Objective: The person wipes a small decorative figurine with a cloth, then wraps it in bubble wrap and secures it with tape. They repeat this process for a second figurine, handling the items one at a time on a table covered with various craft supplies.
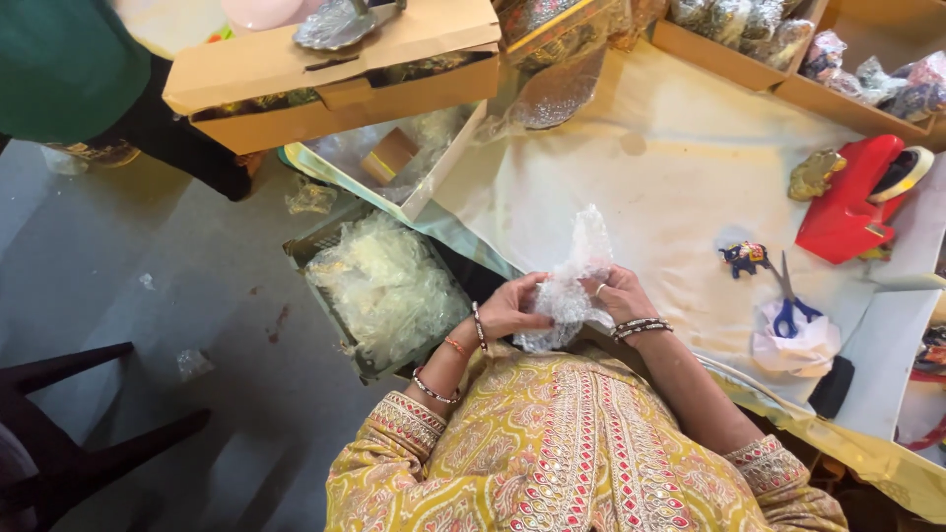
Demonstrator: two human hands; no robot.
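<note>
Yellow embroidered sleeves fill the bottom of the view; above them both hands meet at the near table edge [690, 369], closed around a bundle of bubble wrap [567, 296]; the left hand [512, 310] cups its left side, the right hand [619, 294] pinches the right, so the bundle sits between the two palms with a loose tail of wrap rising away from the body; what lies inside cannot be seen; open cream tabletop stretches beyond; blue-handled scissors [788, 305], a small blue elephant figurine [746, 258] and a red tape dispenser [847, 202] lie well apart to the right; a crate of clear bags [384, 286] stands below the table's left edge.
</note>
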